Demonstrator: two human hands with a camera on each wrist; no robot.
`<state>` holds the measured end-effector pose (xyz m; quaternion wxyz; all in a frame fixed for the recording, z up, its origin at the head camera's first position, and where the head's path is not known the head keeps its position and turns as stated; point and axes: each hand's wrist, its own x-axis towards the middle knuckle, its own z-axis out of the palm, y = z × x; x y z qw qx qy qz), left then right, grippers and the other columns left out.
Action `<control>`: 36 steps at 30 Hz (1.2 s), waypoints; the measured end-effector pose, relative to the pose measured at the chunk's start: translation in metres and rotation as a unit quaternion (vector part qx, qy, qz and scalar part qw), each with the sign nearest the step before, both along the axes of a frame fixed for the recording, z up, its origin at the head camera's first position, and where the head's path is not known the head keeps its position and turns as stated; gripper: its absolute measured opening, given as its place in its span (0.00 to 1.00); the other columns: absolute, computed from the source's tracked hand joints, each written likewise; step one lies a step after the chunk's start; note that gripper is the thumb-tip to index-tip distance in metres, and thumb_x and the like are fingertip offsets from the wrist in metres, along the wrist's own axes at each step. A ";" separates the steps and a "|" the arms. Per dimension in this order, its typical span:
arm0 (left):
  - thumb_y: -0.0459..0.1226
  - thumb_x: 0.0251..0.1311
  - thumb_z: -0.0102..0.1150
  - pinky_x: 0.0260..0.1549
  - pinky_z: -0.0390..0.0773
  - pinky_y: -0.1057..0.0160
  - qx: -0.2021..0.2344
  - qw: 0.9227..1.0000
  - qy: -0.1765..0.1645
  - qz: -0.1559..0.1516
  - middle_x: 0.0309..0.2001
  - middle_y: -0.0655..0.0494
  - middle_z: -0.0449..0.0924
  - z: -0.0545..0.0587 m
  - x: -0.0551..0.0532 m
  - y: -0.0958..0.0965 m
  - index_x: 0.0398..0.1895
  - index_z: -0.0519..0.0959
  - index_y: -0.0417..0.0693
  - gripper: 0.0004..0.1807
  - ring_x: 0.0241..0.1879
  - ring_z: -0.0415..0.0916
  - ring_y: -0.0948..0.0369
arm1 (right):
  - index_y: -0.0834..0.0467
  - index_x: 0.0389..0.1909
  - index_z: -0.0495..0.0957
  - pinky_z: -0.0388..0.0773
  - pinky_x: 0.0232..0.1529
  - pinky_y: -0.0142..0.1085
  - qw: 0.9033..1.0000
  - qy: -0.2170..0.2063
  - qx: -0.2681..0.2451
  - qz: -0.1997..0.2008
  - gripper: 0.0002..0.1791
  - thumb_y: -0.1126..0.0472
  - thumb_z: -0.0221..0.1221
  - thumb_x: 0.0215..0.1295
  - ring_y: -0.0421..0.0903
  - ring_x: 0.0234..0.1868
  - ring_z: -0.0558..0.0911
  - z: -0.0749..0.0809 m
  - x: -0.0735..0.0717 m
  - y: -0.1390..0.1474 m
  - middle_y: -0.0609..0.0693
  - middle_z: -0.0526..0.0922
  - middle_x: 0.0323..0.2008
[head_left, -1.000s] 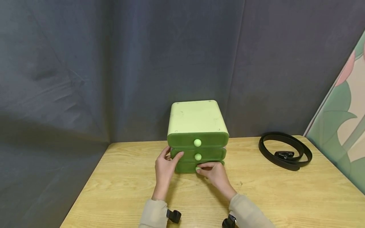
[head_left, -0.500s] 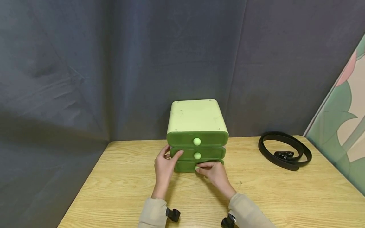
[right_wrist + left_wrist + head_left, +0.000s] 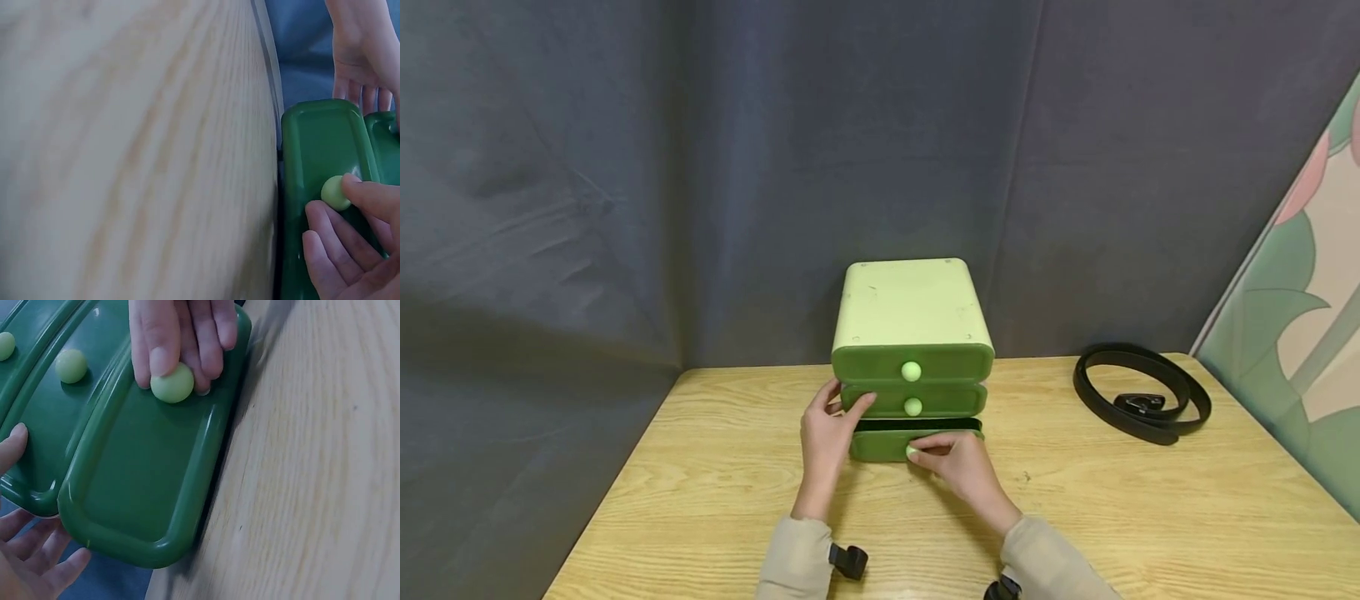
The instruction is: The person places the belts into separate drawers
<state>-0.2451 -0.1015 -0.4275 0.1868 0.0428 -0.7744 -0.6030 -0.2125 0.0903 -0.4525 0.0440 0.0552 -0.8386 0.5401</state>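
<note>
A small cabinet with a pale green top (image 3: 913, 304) and three dark green drawers stands on the table. My right hand (image 3: 966, 467) pinches the round light green knob (image 3: 335, 192) of the bottom drawer (image 3: 140, 469) between thumb and fingers. That drawer is slightly out, with a dark gap above its front. My left hand (image 3: 826, 437) is at the cabinet's left side. Its thumb rests on the front of the middle drawer (image 3: 943, 402), and its fairly straight fingers reach along the side. The top drawer (image 3: 865, 364) is flush with the casing.
A coiled black belt (image 3: 1183, 379) with its buckle lies at the table's back right. Behind the wooden table (image 3: 715, 483) hangs a dark grey curtain (image 3: 760, 183). A panel painted with leaves (image 3: 1285, 275) borders the right side.
The bottom drawer has come out a little towards me with my right hand on its knob, and a dark gap now shows above it. My left hand stays at the cabinet's side.
</note>
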 end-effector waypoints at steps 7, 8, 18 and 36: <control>0.50 0.54 0.73 0.44 0.81 0.55 -0.002 0.998 -0.024 -0.061 0.61 0.47 0.76 0.005 -0.003 -0.010 0.65 0.75 0.44 0.37 0.51 0.77 0.51 | 0.58 0.35 0.89 0.83 0.35 0.33 0.999 0.006 0.010 0.043 0.06 0.66 0.71 0.56 0.43 0.35 0.86 0.005 0.012 0.007 0.52 0.88 0.36; 0.49 0.56 0.72 0.44 0.81 0.55 -0.001 0.997 -0.027 -0.073 0.62 0.46 0.75 0.005 -0.004 -0.012 0.66 0.74 0.44 0.36 0.52 0.76 0.50 | 0.59 0.36 0.89 0.83 0.35 0.33 0.999 0.007 0.011 0.048 0.06 0.66 0.71 0.56 0.44 0.35 0.86 0.005 0.014 0.008 0.52 0.88 0.36; 0.48 0.63 0.67 0.50 0.79 0.54 -0.020 0.991 -0.036 -0.128 0.64 0.45 0.73 0.005 -0.005 -0.032 0.68 0.71 0.43 0.34 0.57 0.74 0.48 | 0.58 0.36 0.89 0.81 0.32 0.29 0.997 0.005 0.011 0.080 0.06 0.66 0.71 0.56 0.42 0.33 0.86 0.007 0.032 0.011 0.52 0.89 0.35; 0.43 0.66 0.64 0.55 0.76 0.51 -0.026 0.988 -0.042 -0.144 0.66 0.41 0.71 0.011 0.001 -0.034 0.70 0.68 0.39 0.33 0.58 0.74 0.47 | 0.61 0.40 0.88 0.82 0.33 0.28 0.989 -0.006 -0.002 0.146 0.10 0.69 0.70 0.56 0.41 0.34 0.87 0.008 0.067 0.019 0.55 0.88 0.37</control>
